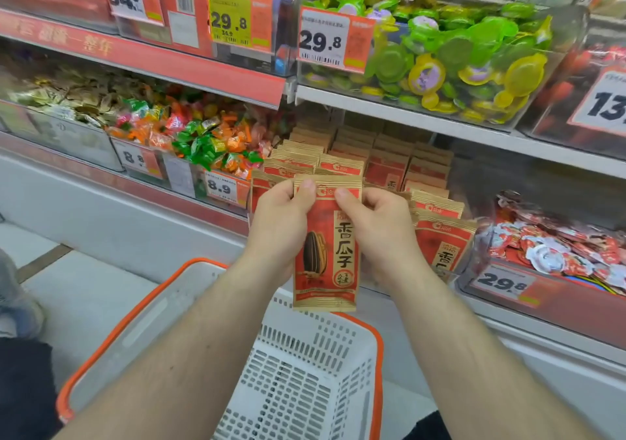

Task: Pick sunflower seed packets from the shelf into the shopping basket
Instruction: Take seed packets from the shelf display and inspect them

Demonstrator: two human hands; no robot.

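Note:
A red and tan sunflower seed packet (327,250) hangs upright in front of the shelf, above the white shopping basket with an orange rim (305,368). My left hand (281,226) pinches its top left edge, thumb on the front. My right hand (376,226) pinches its top right edge the same way. More packets of the same kind (382,165) stand in rows on the shelf just behind my hands, and one (443,239) leans to the right of my right hand.
A bin of mixed wrapped candies (203,134) sits left of the packets. A clear bin of green and yellow jelly cups (457,57) is on the shelf above. A bin of red-and-white sweets (559,250) is at the right. A shoe (17,297) shows at the far left.

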